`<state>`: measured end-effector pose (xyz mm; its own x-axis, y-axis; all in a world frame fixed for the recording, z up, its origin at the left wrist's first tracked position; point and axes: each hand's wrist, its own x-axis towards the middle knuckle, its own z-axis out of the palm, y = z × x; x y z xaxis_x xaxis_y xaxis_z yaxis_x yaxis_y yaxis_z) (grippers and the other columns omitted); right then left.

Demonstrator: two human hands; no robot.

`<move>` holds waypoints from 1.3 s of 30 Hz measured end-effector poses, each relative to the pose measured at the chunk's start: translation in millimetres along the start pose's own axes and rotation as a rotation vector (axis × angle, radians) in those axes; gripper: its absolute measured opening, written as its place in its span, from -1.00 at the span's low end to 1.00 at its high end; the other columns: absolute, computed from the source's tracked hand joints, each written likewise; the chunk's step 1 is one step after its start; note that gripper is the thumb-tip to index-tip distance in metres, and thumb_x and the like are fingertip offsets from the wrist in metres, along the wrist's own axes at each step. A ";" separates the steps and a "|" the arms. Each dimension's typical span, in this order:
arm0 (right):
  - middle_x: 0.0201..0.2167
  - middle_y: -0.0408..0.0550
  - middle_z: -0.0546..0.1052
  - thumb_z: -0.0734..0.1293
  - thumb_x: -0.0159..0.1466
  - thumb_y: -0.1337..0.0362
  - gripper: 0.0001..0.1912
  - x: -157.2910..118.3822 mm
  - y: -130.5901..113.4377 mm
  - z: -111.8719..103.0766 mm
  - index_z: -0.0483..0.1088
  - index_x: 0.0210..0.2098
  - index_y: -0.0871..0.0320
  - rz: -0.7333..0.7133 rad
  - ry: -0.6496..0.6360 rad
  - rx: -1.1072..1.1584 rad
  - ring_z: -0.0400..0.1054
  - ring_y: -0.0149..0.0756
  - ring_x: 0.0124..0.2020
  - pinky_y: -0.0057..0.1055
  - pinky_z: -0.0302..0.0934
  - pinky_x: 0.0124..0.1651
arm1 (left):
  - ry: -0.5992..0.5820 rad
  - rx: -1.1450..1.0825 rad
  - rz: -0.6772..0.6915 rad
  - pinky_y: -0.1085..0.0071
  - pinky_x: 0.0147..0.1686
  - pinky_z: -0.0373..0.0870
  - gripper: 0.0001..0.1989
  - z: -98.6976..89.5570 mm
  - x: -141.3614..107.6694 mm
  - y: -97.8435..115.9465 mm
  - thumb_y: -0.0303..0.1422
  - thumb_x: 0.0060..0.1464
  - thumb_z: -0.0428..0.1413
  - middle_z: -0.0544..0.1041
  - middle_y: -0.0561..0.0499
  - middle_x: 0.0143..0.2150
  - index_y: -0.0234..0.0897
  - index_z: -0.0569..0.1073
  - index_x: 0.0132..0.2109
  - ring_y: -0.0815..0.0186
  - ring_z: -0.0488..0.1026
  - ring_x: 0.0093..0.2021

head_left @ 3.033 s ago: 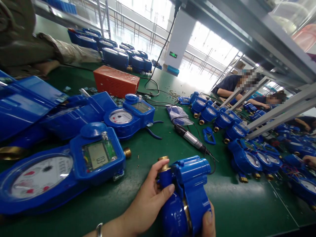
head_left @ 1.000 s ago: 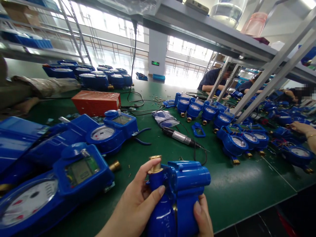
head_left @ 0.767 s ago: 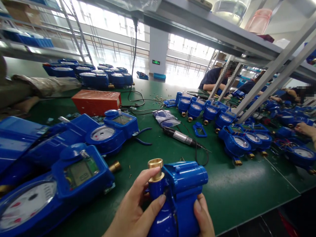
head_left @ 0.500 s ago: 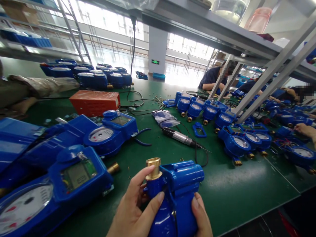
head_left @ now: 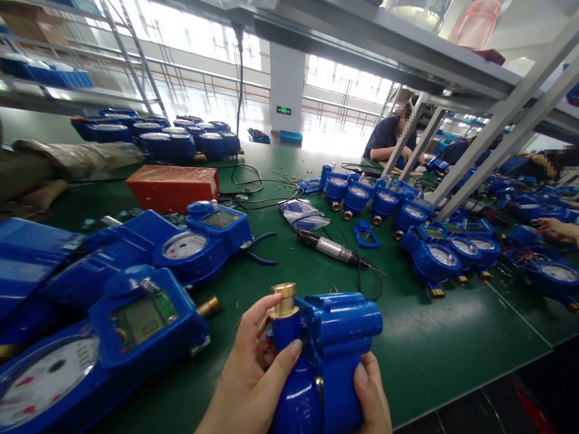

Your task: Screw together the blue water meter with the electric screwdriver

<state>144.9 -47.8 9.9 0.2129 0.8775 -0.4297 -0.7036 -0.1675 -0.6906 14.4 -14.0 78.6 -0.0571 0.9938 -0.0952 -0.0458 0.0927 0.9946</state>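
Head view: meter (head_left: 337,377) tilted in front of the green bench (head_left: 456,343), brass end (head_left: 285,303) up.
Left hand (head_left: 253,367): clasping its left side, fingertip on the brass end.
Right hand (head_left: 373,395): gripping its right side.
Screwdriver (head_left: 332,248): lying beyond the meter.

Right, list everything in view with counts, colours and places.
Held meter: one, blue and brass, bottom centre
Display meters: two, blue, near left
Housings: several, blue, left edge
Pliers: one, blue handles, left of centre
Box: one, orange-red, back left
Driver: one, black and silver, mid-bench
Plastic bag: one, clear and purplish, behind driver
Frame: one, blue, right of driver
Cables: uncounted, black, back centre
Back meters: many, blue, far left
Side meters: many, blue, right
Sign: one, green, far centre
Shelf: one, grey, overhead
Rack: one, grey, upper left
Co-workers: several, dark clothes, right
Bench: one, green, underneath
Left hand: one, bare, meter's left
Right hand: one, bare, meter's right
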 end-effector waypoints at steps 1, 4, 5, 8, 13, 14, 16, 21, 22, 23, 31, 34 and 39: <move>-0.33 -0.11 0.54 0.41 0.00 -0.07 -0.31 -0.2 -2.3 0.8 0.05 -0.03 0.04 0.001 -0.006 -0.009 0.45 -0.22 -0.40 -0.35 0.31 -0.34 | -0.001 -0.005 0.012 0.45 0.00 0.38 -0.54 -0.2 -0.8 -1.6 -0.28 0.13 0.13 0.29 0.09 0.17 0.05 0.15 0.13 0.25 0.34 0.09; -0.31 -0.04 0.54 0.41 -0.01 -0.05 -0.31 0.8 -9.6 2.9 0.05 -0.04 0.07 -0.002 -0.018 -0.041 0.46 -0.17 -0.37 -0.31 0.31 -0.33 | -0.004 -0.038 0.057 0.49 -0.02 0.39 -0.55 -1.8 -2.3 -6.8 -0.31 0.14 0.13 0.28 0.11 0.19 0.06 0.15 0.11 0.26 0.30 0.13; -0.28 -0.01 0.53 0.42 -0.03 -0.04 -0.29 1.5 -11.8 3.6 0.05 -0.04 0.07 -0.025 -0.020 -0.046 0.46 -0.14 -0.33 -0.28 0.31 -0.30 | -0.002 -0.054 0.072 0.47 -0.03 0.41 -0.55 -2.7 -2.0 -8.3 -0.30 0.13 0.14 0.30 0.09 0.18 0.04 0.16 0.10 0.25 0.32 0.12; -0.22 0.01 0.50 0.47 -0.11 0.00 -0.23 2.1 -16.7 7.3 0.05 -0.03 0.07 -0.194 -0.007 -0.083 0.44 -0.10 -0.22 -0.23 0.30 -0.19 | 0.024 -0.124 0.094 0.35 -0.05 0.45 -0.49 -5.1 1.9 -12.5 -0.27 0.06 0.23 0.38 -0.01 0.11 -0.02 0.16 0.08 0.17 0.40 0.05; 0.01 0.09 0.39 0.49 -0.16 0.05 -0.22 -7.4 -20.1 24.1 0.10 -0.03 0.08 -0.515 0.101 -0.332 0.32 -0.05 0.03 -0.19 0.21 0.02 | 0.078 -0.323 -0.037 0.32 -0.17 0.52 -0.21 -2.2 9.9 -24.0 -0.21 0.00 0.30 0.48 0.05 -0.01 0.15 -0.02 0.22 0.19 0.51 -0.16; 0.05 0.11 0.36 0.48 -0.17 0.06 -0.22 -9.8 -20.3 28.4 0.11 -0.03 0.08 -0.566 0.127 -0.391 0.29 -0.02 0.06 -0.16 0.19 0.05 | 0.090 -0.364 -0.090 0.35 -0.19 0.52 -0.20 -0.4 10.9 -27.2 -0.22 0.01 0.29 0.48 0.08 0.00 0.18 -0.03 0.24 0.22 0.52 -0.19; 0.08 0.13 0.33 0.48 -0.18 0.12 -0.25 -13.3 -20.6 36.3 0.14 -0.04 0.09 -0.663 0.165 -0.507 0.28 0.01 0.08 -0.12 0.17 0.09 | 0.098 -0.440 -0.178 0.38 -0.12 0.49 -0.24 3.8 12.2 -33.6 -0.25 -0.01 0.31 0.47 0.07 0.05 0.10 0.09 0.23 0.21 0.51 -0.13; 0.02 0.12 0.36 0.43 -0.13 0.25 -0.38 -14.1 -25.1 47.3 0.19 -0.09 0.11 -0.934 0.146 -0.778 0.34 0.01 -0.01 -0.09 0.24 0.01 | 0.035 -0.644 -0.350 0.13 0.02 0.43 -0.44 14.1 12.2 -39.3 -0.28 -0.11 0.35 0.55 -0.13 -0.06 -0.29 0.43 0.06 -0.06 0.47 -0.03; 0.01 0.11 0.37 0.43 -0.11 0.26 -0.40 -13.5 -26.5 47.9 0.19 -0.09 0.11 -0.996 0.134 -0.827 0.34 0.00 -0.02 -0.08 0.23 0.00 | 0.017 -0.685 -0.401 0.09 0.02 0.43 -0.45 15.2 11.5 -38.4 -0.31 -0.12 0.35 0.56 -0.13 -0.06 -0.28 0.44 0.06 -0.07 0.48 -0.05; 0.00 0.10 0.37 0.42 -0.10 0.27 -0.41 -12.8 -27.8 48.0 0.19 -0.09 0.11 -1.052 0.117 -0.868 0.33 0.00 -0.03 -0.06 0.22 0.00 | -0.006 -0.720 -0.453 0.06 0.02 0.42 -0.45 15.9 10.8 -37.2 -0.33 -0.14 0.35 0.56 -0.13 -0.06 -0.27 0.45 0.05 -0.09 0.48 -0.06; 0.01 0.07 0.35 0.40 -0.11 0.31 -0.39 -13.8 -27.3 46.5 0.17 -0.07 0.07 -1.158 0.027 -0.932 0.31 -0.02 -0.03 -0.06 0.21 0.00 | -0.052 -0.720 -0.594 0.00 0.06 0.38 -0.56 12.8 8.5 -33.9 -0.29 -0.19 0.34 0.58 -0.17 -0.11 -0.33 0.54 -0.10 -0.15 0.43 0.02; 0.01 0.04 0.36 0.42 -0.19 0.31 -0.36 -18.8 -24.0 48.2 0.18 -0.10 0.04 -0.963 0.070 -0.902 0.30 0.00 -0.01 -0.07 0.21 0.02 | -0.016 -0.714 -0.517 0.02 0.04 0.40 -0.59 13.1 7.3 -38.7 -0.26 -0.22 0.36 0.60 -0.12 -0.17 -0.31 0.56 -0.16 -0.13 0.43 0.01; 0.04 0.04 0.35 0.44 -0.19 0.17 -0.31 -13.3 -22.0 40.2 0.14 -0.08 0.02 -0.561 0.056 -0.681 0.31 -0.02 0.01 -0.14 0.20 0.06 | 0.060 -0.652 -0.405 0.18 0.05 0.40 -0.60 9.1 6.8 -51.3 -0.22 -0.19 0.36 0.60 -0.05 -0.18 -0.30 0.53 -0.18 -0.04 0.42 0.03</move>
<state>130.3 -37.8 54.2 0.4510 0.8904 0.0612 0.0673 0.0344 -0.9971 25.4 -11.4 27.3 0.0360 0.8834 -0.4673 -0.6524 0.3750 0.6586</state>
